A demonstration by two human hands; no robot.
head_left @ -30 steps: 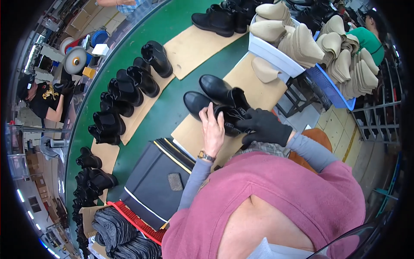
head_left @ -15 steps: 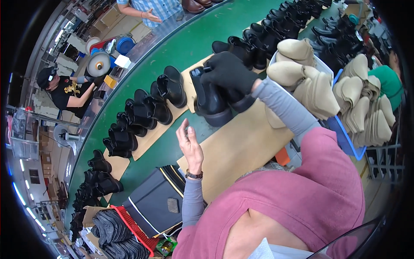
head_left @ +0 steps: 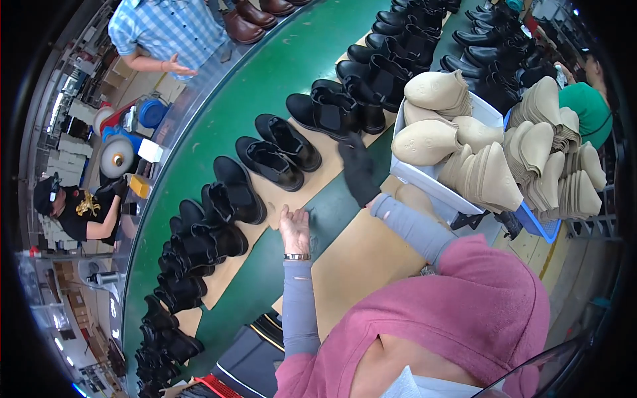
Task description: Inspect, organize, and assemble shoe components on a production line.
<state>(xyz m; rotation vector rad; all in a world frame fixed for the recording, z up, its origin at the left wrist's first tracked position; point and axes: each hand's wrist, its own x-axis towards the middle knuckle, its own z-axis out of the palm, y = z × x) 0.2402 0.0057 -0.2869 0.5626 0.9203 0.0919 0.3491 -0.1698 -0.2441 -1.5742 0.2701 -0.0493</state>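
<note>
My left hand [head_left: 294, 230] is bare, with a watch at the wrist. It hovers open over the green table, palm up and nothing in it. My right hand [head_left: 357, 169], in a black glove, reaches to the heel side of a black ankle boot [head_left: 325, 111]. Its fingers look stretched out, though the dark glove blends with the boot, so I cannot tell whether they touch. Between my hands and the far edge, a pair of black ankle boots [head_left: 279, 152] stands upright on a brown cardboard strip [head_left: 284, 199]. More black boots [head_left: 229, 192] line up to the left.
A white bin [head_left: 424, 174] of beige shaped inserts stands right, beside a blue basket [head_left: 548, 229] with more. A cardboard sheet [head_left: 365, 255] lies before me. Brown shoes [head_left: 245, 23] sit at the far edge. Two people [head_left: 169, 33] [head_left: 79, 209] are across the table, another [head_left: 587, 113] right.
The pair of boots my right hand was holding now stands on the cardboard strip, released. That hand has moved toward me, beside other boots. The view has shifted, and my left hand has turned palm up.
</note>
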